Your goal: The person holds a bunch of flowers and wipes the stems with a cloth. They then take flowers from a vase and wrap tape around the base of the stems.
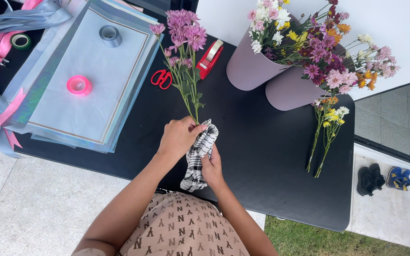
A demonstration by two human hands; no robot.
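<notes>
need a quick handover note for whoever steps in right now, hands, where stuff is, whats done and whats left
Left hand: closed around the lower stems of the purple flower bunch, which lies on the black table.
Right hand: gripping the black-and-white checked cloth, held at the stem ends.
Nearby: red scissors, red tape dispenser, pink tape roll on the wrapping sheets, two lilac buckets of mixed flowers, a small loose bunch to the right.
Done: cloth is at the stems.
Left: cloth not yet fastened; wrapping sheets unused.
</notes>
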